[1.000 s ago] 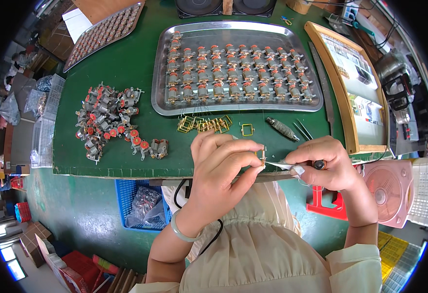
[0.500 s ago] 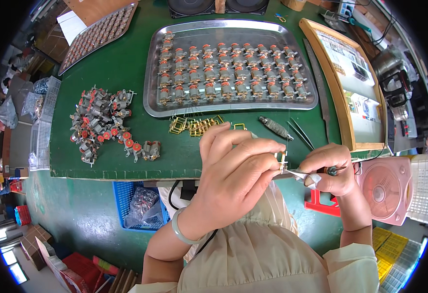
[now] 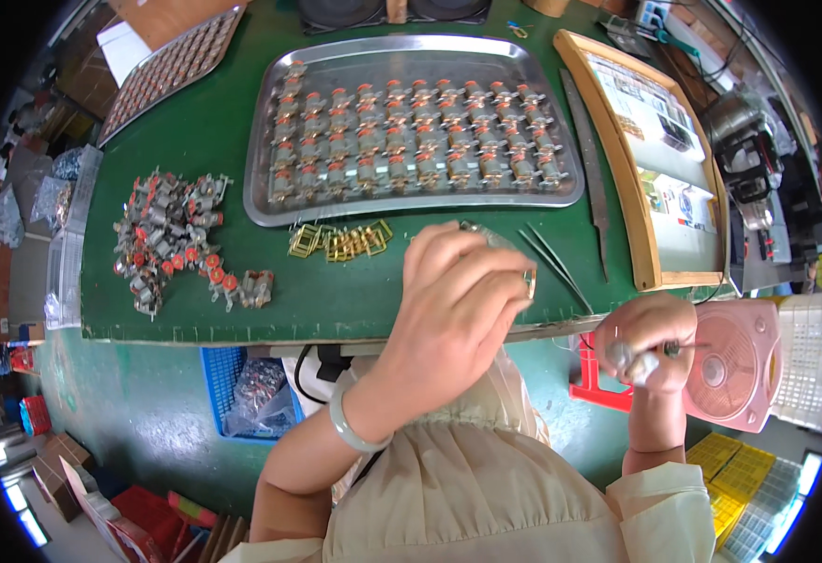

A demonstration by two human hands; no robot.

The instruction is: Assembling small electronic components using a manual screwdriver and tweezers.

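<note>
Near the front edge of a green desk (image 3: 317,305), head cam view, both hands are busy. Left hand (image 3: 462,305) is up over the edge with a pale bangle (image 3: 342,418) on the wrist, thumb and fingertips pinched on a small metal piece (image 3: 530,283). Only a sliver pokes out, so can't tell its full shape. Right hand (image 3: 655,340) is off to the side, well apart from it, curled round a slim tool (image 3: 673,348). It's pretty blurry there, so can't say which tool.

Behind the left hand sits a big metal tray (image 3: 401,62) with neat rows of little grey components (image 3: 396,141) with orangey-red caps. Loose pile (image 3: 172,230) of similar bits on the left, and a bunch of brass-coloured frames (image 3: 354,242) just below the tray. To the right: tweezers (image 3: 559,268), a long flat file (image 3: 591,169), then a wood-framed case (image 3: 683,280). Blue basket (image 3: 220,385) below the desk, pink fan (image 3: 734,371) over by the right hand.
</note>
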